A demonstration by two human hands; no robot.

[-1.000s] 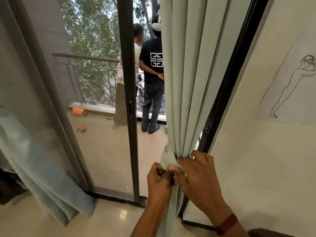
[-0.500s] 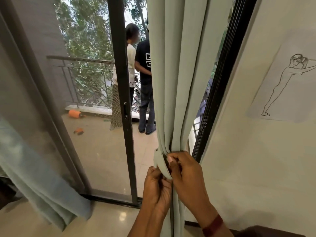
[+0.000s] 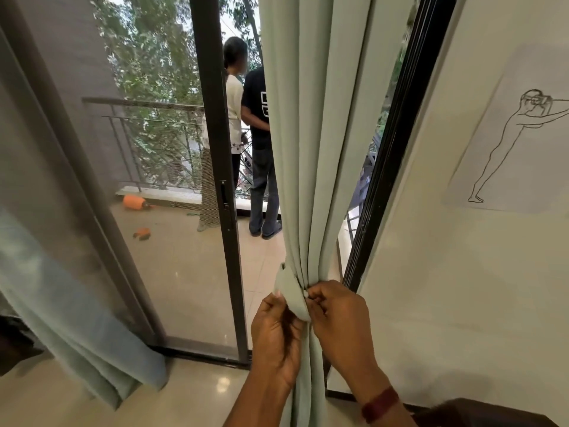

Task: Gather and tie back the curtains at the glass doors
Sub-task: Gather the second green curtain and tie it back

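Curtains hang at both edges of the glass doors. The right-hand curtain (image 3: 311,149), pale green, is drawn into a tight bundle at the right edge of the doorway, just beside the black door frame (image 3: 397,149), and a band (image 3: 289,291) of the same cloth is wrapped round it low down. The band is pinched on its left side by the curled fingers of the left hand (image 3: 277,334), and its end is gripped at the front of the bundle by the right hand (image 3: 338,322). Whether the band is knotted, hooked or only held closed cannot be told.

Gathering on this side is judged done, and the fastening is judged to be under way. The left-hand curtain (image 3: 70,318) is seen loose at the left edge of the doors, with no band on it, so that side is judged left to do.

No brand or label is seen on the cloth. A white mark is printed on the black shirt (image 3: 254,112) of a person on the balcony, but it is half hidden and cannot be read. No writing is seen on the line drawing (image 3: 511,143) on the wall.
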